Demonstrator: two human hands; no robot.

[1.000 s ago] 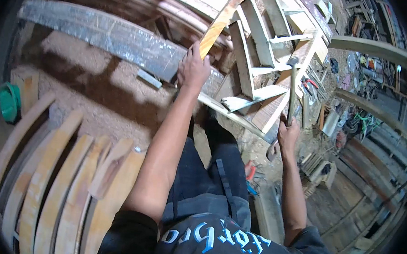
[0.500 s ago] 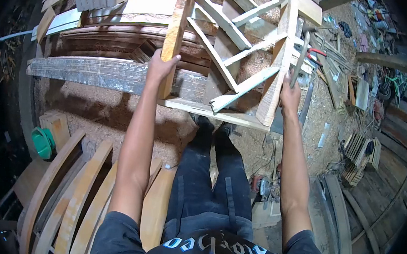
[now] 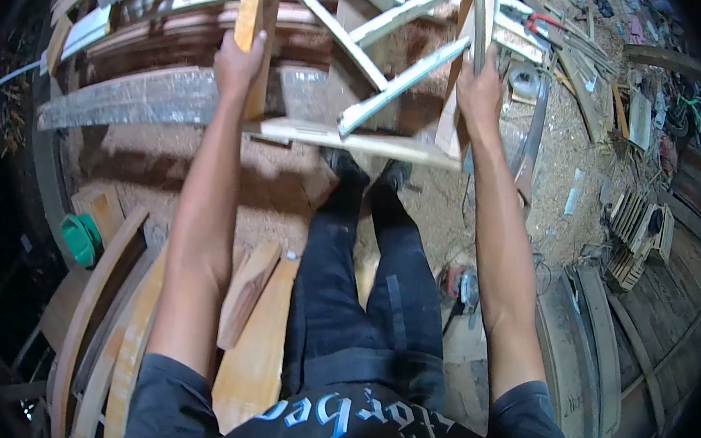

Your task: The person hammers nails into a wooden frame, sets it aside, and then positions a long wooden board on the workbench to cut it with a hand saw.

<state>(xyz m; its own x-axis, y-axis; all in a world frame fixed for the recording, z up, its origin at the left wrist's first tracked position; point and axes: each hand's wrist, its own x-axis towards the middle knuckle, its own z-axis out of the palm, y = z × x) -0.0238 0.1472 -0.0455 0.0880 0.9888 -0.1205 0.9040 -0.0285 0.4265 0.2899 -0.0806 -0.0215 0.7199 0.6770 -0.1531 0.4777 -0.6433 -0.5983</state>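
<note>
A wooden frame [image 3: 449, 120] with upright side boards and slanting pale slats extends in front of me at the top of the view. My left hand [image 3: 239, 66] is closed around its left post [image 3: 252, 5], thumb on the near face. At the opposite side, my right hand [image 3: 480, 89] is closed at the right side board, with a long grey stick [image 3: 481, 19] running up out of its grip. A loose-ended slat [image 3: 402, 87] slants across the frame between the hands. The bottom rail [image 3: 356, 143] crosses above my shoes.
Behind the frame lies a long plastic-wrapped beam [image 3: 137, 107]. Curved wooden pieces [image 3: 103, 282] stand at lower left, near a green container [image 3: 80, 239]. A power tool [image 3: 465, 286] sits by my right leg. Red-handled pliers [image 3: 543, 22] and scrap wood lie at upper right; sawdust covers the floor.
Both hands and the frame have moved up and to the left in view. My legs are now farther apart, and a short wood block shows beside my left arm.
</note>
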